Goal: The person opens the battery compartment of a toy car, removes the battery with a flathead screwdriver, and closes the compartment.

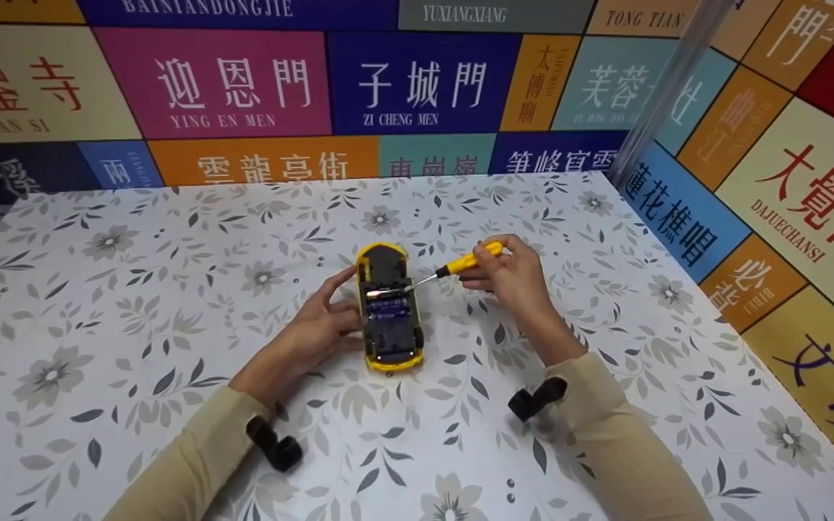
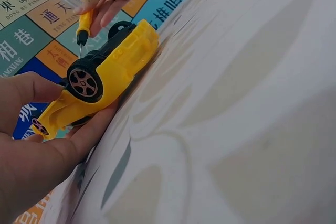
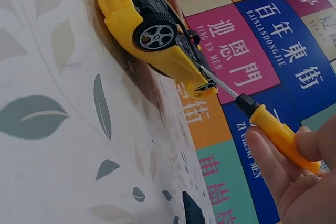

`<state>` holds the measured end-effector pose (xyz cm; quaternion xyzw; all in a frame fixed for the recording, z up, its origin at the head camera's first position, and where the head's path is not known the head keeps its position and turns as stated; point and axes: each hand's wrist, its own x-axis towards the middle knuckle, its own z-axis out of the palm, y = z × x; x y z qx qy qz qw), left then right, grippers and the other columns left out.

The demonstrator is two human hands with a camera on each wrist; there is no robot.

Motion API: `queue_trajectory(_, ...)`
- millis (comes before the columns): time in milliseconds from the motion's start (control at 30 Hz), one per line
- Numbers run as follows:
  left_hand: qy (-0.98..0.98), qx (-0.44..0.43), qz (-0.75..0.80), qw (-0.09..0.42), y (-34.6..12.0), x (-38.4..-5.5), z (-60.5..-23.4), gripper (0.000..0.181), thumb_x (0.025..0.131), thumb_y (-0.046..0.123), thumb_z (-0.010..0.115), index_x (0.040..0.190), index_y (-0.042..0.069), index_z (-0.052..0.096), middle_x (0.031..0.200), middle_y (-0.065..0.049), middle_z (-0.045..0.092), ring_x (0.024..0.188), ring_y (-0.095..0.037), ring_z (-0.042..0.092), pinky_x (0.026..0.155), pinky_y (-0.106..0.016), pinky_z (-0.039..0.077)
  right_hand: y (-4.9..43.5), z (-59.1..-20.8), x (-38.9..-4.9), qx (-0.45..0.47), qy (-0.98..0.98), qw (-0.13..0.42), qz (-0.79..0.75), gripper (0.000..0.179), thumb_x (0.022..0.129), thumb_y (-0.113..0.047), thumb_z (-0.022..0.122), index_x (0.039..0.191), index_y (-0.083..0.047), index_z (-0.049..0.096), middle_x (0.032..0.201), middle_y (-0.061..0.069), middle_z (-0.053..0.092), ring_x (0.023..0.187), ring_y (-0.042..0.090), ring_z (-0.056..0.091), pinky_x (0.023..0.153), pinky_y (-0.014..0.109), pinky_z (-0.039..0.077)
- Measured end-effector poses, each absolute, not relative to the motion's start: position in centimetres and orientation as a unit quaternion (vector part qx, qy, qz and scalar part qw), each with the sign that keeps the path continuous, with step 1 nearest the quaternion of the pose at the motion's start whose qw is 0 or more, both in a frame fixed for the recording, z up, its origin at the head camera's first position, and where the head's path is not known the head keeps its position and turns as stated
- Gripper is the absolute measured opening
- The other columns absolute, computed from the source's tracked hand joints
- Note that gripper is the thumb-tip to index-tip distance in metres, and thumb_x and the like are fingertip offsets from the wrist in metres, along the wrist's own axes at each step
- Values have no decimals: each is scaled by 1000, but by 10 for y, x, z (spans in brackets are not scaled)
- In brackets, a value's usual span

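A yellow toy car [image 1: 393,340] lies upside down on the table, its black underside facing up. Blue batteries [image 1: 388,310] show in an open bay in that underside. At the car's left side, my left hand [image 1: 316,322] grips it between thumb and fingers; the left wrist view shows the thumb [image 2: 44,88] near a wheel [image 2: 84,83]. My right hand [image 1: 515,278] holds a screwdriver [image 1: 471,260] by its yellow handle, right of the car. The metal shaft [image 3: 223,83] slants down to the underside beside the batteries. Exactly what the tip touches cannot be made out.
A white cloth with grey leaves and flowers covers the table [image 1: 135,239]. Panels of coloured, lettered blocks [image 1: 417,87] stand along the back and right edges. Black camera mounts [image 1: 272,443] sit on both sleeves.
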<state>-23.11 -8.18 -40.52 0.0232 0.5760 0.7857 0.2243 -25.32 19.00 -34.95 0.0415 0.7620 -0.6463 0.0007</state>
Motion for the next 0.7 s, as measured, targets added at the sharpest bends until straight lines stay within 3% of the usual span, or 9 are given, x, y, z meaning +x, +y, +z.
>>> queue_trajectory(167, 576, 19, 786, 223, -81, -230, -403, 92, 88, -17, 49, 161, 26, 14, 122, -15, 63, 94, -24, 69, 80, -41, 61, 183, -342, -244, -5, 800, -53, -597, 21, 103, -18, 56, 118, -4, 53, 115, 23, 72, 96, 32, 75, 73, 27, 62)
queue_trajectory(433, 571, 29, 789, 224, -81, -229, -404, 92, 88, -17, 49, 161, 27, 13, 125, -15, 62, 95, -23, 67, 80, -41, 61, 165, -335, -223, -121, 855, -157, -480, 24, 101, -17, 60, 117, -1, 55, 109, 17, 73, 94, 25, 75, 75, 32, 63)
queue_trajectory(700, 567, 44, 793, 220, -80, -229, -403, 93, 87, -17, 47, 162, 25, 12, 117, -11, 64, 90, -20, 67, 77, -38, 60, 156, -339, -215, -181, 873, -240, -384, 22, 100, -20, 61, 111, -1, 56, 91, 14, 75, 67, 18, 65, 59, 25, 51)
